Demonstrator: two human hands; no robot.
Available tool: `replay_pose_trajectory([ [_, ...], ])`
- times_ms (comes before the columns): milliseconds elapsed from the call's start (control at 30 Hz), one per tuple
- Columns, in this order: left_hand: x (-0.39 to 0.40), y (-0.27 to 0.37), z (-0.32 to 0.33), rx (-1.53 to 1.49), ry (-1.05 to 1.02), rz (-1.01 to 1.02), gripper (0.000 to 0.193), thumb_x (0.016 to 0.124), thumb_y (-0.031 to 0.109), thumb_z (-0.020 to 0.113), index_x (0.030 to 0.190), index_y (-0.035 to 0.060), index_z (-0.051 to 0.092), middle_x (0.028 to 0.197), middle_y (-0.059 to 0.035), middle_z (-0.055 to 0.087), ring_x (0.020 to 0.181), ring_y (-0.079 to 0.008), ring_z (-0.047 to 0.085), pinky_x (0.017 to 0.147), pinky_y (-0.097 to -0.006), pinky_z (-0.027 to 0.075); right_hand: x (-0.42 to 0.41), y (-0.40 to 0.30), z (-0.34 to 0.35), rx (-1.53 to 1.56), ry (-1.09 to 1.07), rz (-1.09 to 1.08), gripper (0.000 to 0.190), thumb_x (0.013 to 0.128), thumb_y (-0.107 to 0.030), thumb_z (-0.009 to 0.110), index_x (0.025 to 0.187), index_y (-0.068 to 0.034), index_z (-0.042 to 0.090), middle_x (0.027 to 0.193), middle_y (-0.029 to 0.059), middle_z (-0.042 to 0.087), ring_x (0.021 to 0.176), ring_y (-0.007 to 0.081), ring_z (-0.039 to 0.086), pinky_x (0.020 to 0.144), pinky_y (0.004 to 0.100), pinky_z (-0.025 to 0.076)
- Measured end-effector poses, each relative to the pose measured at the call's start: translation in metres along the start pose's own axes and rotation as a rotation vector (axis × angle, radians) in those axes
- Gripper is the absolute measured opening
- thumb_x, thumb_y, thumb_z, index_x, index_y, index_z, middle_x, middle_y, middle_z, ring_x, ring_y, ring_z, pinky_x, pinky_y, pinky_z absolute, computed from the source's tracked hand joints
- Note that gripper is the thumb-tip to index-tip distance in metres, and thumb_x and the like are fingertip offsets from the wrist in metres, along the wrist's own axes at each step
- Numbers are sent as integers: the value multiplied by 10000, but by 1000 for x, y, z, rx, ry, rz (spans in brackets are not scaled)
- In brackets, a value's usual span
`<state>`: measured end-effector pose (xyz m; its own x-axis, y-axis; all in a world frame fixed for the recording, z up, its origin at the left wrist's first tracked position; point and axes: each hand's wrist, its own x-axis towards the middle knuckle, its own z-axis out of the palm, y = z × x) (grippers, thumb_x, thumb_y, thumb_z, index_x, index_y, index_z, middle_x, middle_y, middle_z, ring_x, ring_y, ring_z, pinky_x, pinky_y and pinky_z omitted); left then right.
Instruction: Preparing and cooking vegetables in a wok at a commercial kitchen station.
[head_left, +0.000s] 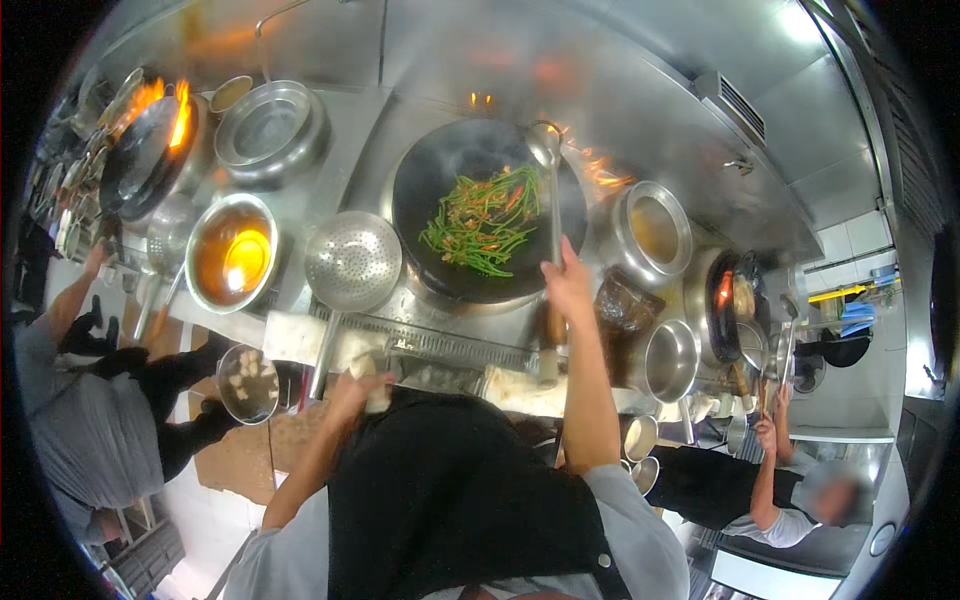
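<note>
A large black wok (420, 172) sits on the range before me. Long green beans (487, 221) with red pepper pieces and small browned bits lie in it. My right hand (568, 285) grips a metal ladle (555, 199) by its handle, whose wooden end (556, 326) points toward me. The ladle's bowl is at the wok's far right rim, beside a ring handle. Near the counter's front edge, my left hand (358, 394) holds a folded off-white cloth (375, 390). Just beyond that hand, a perforated metal skimmer (354, 262) rests left of the wok.
Flames (604, 169) rise behind the wok's right rim. A bowl of amber liquid (231, 251) stands left, a saucepan (672, 360) and a dark bag-like object (628, 300) right. Co-workers stand at left (97, 427) and right (757, 487); another wok (142, 161) flares far left.
</note>
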<state>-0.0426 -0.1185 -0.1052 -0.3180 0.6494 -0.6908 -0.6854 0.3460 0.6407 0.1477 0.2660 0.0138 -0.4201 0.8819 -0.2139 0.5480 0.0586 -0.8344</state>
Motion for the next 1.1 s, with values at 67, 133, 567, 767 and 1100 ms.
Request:
replay_pose_trajectory([
  [67, 12, 19, 23, -29, -45, 66, 321, 931, 83, 675, 1213, -56, 611, 888, -137, 692, 679, -216, 670, 594, -342, 558, 35, 53, 16, -132, 24, -183, 770, 911, -158, 670, 1574, 10, 315, 1061, 233, 720, 811, 298, 699, 755, 387, 552],
  [133, 22, 30, 38, -3, -76, 109, 344, 964, 147, 654, 1236, -57, 603, 892, -134, 696, 683, -218, 671, 601, -339, 558, 24, 63, 48, -311, 33, -373, 713, 927, -171, 648, 1582, -112, 374, 961, 196, 718, 805, 298, 677, 778, 408, 545],
  [567, 74, 105, 113, -59, -78, -19, 664, 990, 729, 415, 1218, 131, 590, 968, -36, 692, 783, -182, 649, 612, -368, 513, -194, 95, -39, -485, 120, -190, 646, 925, -89, 656, 1537, -94, 451, 846, 260, 666, 639, 373, 652, 631, 424, 524],
  [767, 135, 81, 136, 30, -18, 115, 348, 937, 347, 668, 1136, 63, 650, 919, -101, 711, 723, -227, 668, 504, -391, 465, -240, 24, -38, 35, -278, 162, 726, 974, -67, 640, 1619, -200, 334, 785, 20, 609, 557, 78, 504, 501, 261, 421],
  [1100, 78, 44, 62, 54, 42, 196, 244, 806, 31, 660, 1046, 13, 616, 921, -114, 668, 776, -222, 664, 671, -374, 543, -134, 52, 13, -436, -78, -76, 730, 932, -152, 692, 1583, -110, 365, 1213, 250, 694, 944, 295, 687, 902, 396, 538],
])
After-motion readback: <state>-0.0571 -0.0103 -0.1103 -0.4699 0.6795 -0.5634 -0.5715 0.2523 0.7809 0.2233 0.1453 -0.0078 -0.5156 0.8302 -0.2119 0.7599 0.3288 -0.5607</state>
